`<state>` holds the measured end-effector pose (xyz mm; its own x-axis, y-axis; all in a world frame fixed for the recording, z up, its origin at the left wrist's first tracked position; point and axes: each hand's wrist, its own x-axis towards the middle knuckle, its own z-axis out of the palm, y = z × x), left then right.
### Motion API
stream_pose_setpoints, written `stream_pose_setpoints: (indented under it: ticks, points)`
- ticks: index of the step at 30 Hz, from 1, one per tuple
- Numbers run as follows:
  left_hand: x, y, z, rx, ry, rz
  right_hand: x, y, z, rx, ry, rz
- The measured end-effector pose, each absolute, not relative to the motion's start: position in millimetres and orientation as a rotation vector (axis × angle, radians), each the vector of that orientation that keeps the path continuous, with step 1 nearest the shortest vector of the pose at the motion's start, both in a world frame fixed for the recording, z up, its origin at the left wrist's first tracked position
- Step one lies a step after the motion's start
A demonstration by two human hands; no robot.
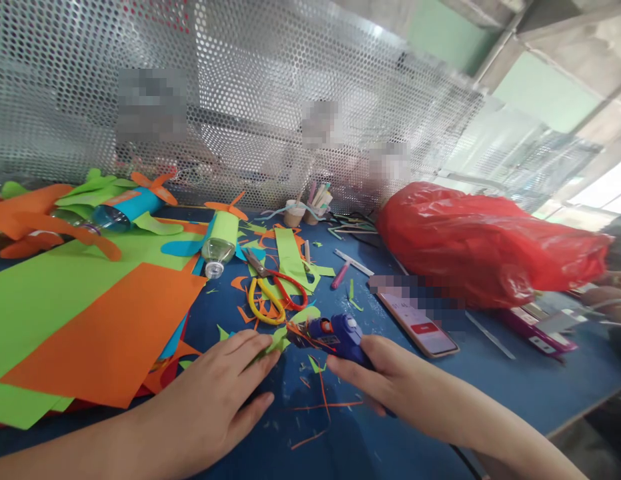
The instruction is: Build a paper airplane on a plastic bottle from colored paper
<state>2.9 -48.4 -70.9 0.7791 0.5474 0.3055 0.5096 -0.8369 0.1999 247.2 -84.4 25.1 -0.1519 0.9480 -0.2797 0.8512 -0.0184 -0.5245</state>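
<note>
The left hand point(230, 387) is nearest, low over the blue table point(340, 453). Its fingers are half bent and lie together, the thumb is apart from them, and the fingertips touch a small green paper piece point(280, 339); whether they pinch it or only press it, I cannot tell. Probably this is to steady the piece against the tool.

The right hand point(377, 373) is closed around the glue gun point(340, 337), whose nozzle end points leftward, to the paper at the left fingertips. This sideways hold seems chosen so that the tip can meet the paper while the fingers stay behind the hot part.

Just beyond the left fingertips lie the scissors point(267, 272), handles toward the person, which would make them easy to take. Left of the left hand, an orange sheet point(105, 333) rests on green ones, perhaps as stock. Beyond the right hand is a phone point(415, 320). Farther, past the scissors, a paper-wrapped bottle point(220, 243) lies with its cap toward the person.
</note>
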Motion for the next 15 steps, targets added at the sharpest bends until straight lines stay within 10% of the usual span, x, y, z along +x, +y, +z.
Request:
stream_pose_setpoints:
  ticks: [15]
  points:
    - [2.9,-48.6,-72.1,2.936,0.868,0.491,243.7,-85.6,35.3,-2.002,-2.129,0.905]
